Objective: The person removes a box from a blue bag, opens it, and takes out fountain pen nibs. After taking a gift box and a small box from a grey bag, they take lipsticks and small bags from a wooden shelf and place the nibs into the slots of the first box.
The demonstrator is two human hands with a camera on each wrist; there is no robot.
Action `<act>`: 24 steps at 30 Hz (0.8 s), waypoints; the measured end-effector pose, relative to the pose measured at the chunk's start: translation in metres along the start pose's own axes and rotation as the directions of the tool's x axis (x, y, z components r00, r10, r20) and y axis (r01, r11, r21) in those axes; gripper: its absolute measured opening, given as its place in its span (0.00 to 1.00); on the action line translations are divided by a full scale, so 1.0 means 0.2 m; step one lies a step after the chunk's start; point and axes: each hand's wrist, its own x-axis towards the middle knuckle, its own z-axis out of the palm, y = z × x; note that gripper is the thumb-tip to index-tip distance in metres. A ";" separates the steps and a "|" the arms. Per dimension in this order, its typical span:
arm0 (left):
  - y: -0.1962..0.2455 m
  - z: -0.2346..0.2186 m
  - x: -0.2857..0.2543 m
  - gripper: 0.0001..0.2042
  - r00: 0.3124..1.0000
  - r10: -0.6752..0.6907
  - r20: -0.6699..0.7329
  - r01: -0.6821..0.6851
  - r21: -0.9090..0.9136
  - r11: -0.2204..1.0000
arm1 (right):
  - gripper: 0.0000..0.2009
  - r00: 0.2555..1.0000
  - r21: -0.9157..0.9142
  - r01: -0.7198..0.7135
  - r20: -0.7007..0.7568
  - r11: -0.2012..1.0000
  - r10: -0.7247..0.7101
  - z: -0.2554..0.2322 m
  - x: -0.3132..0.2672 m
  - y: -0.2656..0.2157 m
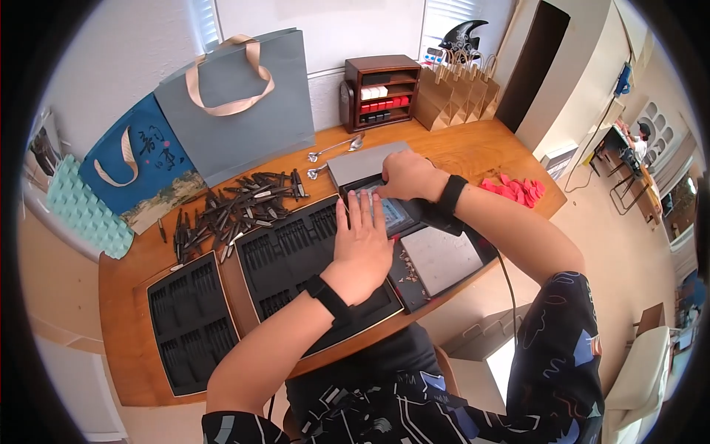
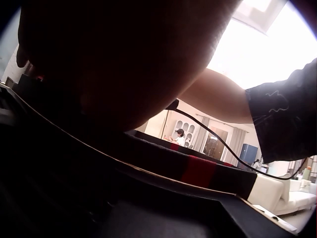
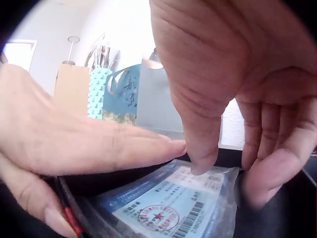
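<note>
A clear plastic packet (image 1: 392,214) holding a blue printed card (image 3: 163,208) with a red round stamp lies in a black box. My left hand (image 1: 362,244) lies flat across the box's left side, fingers straight and together, their tips near the packet. Its palm fills much of the left wrist view in shadow. From the far side my right hand (image 1: 410,176) reaches down; its thumb (image 3: 200,153) touches the packet's top while the other fingers bend down at the packet's right end, apart from the thumb. Left of the box lies a black slotted tray (image 1: 288,251).
Dark pen-like pieces (image 1: 244,203) are heaped behind the trays. Another slotted tray (image 1: 192,318) lies left, a grey panel (image 1: 440,259) and small gold bits (image 1: 407,270) right. Gift bags (image 1: 244,111), a small wooden cabinet (image 1: 381,92), paper bags (image 1: 458,89) and red pieces (image 1: 512,191) stand around.
</note>
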 end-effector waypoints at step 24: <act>-0.01 -0.05 0.00 0.27 0.994 0.042 0.096 -0.054 0.129 0.990 | 0.09 0.999 0.088 -0.007 0.037 0.996 0.003 -0.33 -0.88 1.02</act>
